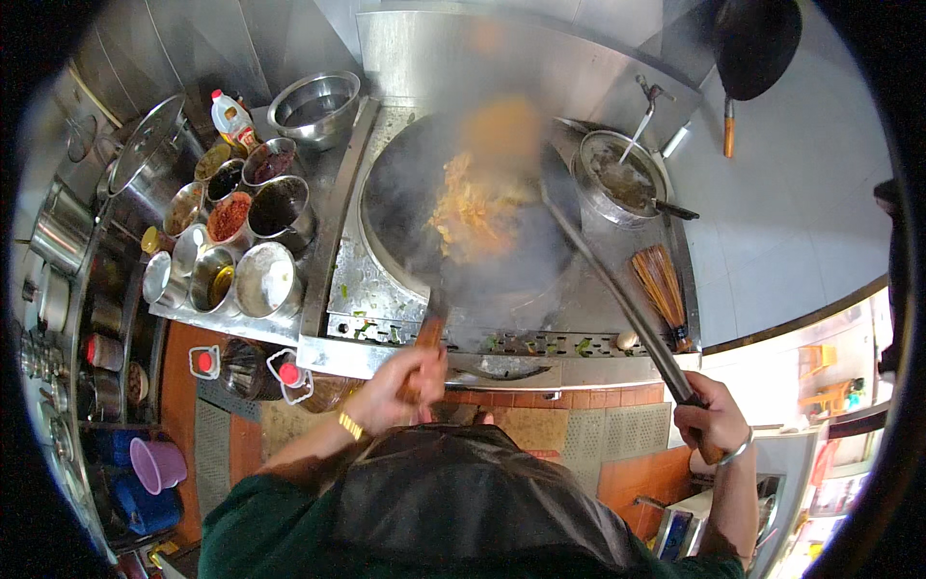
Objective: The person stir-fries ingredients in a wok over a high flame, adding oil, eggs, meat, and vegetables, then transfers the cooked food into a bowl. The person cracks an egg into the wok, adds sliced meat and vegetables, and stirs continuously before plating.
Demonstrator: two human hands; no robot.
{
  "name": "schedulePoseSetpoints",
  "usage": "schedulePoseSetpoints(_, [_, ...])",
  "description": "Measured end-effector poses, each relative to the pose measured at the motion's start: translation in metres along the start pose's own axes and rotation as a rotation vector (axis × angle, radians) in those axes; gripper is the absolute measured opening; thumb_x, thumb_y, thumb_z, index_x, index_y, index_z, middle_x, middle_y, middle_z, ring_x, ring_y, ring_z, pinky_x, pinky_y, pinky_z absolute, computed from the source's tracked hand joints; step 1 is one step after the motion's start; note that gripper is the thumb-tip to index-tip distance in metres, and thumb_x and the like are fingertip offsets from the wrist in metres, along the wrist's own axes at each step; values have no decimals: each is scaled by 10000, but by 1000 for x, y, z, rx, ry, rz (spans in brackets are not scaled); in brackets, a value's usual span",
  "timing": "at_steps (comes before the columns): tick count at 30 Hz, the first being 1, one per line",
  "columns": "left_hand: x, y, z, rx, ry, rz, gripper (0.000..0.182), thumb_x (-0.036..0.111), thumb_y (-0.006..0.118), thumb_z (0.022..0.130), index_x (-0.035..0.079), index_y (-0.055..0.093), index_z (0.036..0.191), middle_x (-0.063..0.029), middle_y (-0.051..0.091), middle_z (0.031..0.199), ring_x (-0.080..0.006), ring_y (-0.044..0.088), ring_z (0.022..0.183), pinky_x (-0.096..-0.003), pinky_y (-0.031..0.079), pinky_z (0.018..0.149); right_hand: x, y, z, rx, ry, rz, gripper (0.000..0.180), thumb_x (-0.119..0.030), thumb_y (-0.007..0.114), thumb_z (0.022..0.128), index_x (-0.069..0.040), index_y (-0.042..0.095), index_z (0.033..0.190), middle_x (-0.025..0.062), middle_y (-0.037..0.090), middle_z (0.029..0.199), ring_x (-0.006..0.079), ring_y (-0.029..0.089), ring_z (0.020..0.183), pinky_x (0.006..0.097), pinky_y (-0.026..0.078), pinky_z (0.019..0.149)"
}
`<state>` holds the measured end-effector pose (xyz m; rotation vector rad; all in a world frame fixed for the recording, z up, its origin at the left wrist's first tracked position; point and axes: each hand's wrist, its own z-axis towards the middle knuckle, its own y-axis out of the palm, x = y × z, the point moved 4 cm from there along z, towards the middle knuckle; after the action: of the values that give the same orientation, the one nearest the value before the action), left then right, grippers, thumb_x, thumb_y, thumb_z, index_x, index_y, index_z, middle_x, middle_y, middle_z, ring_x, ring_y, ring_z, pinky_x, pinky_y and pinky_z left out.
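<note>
My left hand (418, 382) is closed around the wooden handle (432, 326) of a dark wok (394, 188) on the stove. In my right hand (712, 420) is the shaft of a long-handled metal cooking tool (622, 304), its wooden butt showing below my fist. The shaft reaches up and left to the wok's right side; steam and blur hide its working end, so I cannot tell a ladle from a spatula. Yellowish-orange food (474, 217) fills the middle of the wok, partly veiled by steam, with a blurred orange mass above it.
Left of the stove, metal pots of seasonings (230, 216) crowd a counter, with a plastic bottle (233, 119) and a steel bowl (315, 108) behind. At right are a pot of liquid (622, 177) under a tap (646, 112) and a bamboo wok brush (660, 289). A dark pan (758, 47) hangs upper right.
</note>
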<state>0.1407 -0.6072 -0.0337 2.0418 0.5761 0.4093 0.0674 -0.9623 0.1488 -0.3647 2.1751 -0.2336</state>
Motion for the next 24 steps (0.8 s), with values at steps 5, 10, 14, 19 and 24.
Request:
schedulePoseSetpoints(5, [43,-15,78,-99,54,11,84,103,542,860,58,474,841,46,417,610,-35,368,469,-205,290,463,15,47,88,-180,-113,-193,212,-136,557,839,16,515,982,16,491,577,98,478,434,252,392,388])
schedulePoseSetpoints(10, [42,-15,86,-76,89,15,109,126,559,860,39,512,907,36,444,624,-38,387,467,-212,306,472,-11,73,183,-1,-304,-143,219,-150,553,836,-13,493,997,49,513,593,130,524,461,289,427,415])
schedulePoseSetpoints(14, [40,-15,90,-48,65,-25,178,164,521,890,12,521,982,28,455,636,-40,374,435,-215,328,458,36,68,215,247,-498,-548,284,-165,542,842,-33,478,1085,98,548,649,165,568,515,327,452,467])
schedulePoseSetpoints(19, [44,-24,83,-18,96,-83,188,168,523,892,1,504,978,23,458,642,-39,383,448,-213,334,456,48,78,95,-61,-217,-309,358,-118,570,818,5,469,1139,-5,470,621,86,488,470,262,399,409])
schedulePoseSetpoints(24, [41,-3,80,-95,73,-23,145,144,534,882,9,499,921,40,436,634,-24,386,472,-197,306,453,29,67,128,-106,-195,-244,368,-112,562,830,2,467,1168,-4,479,611,76,465,449,237,385,385])
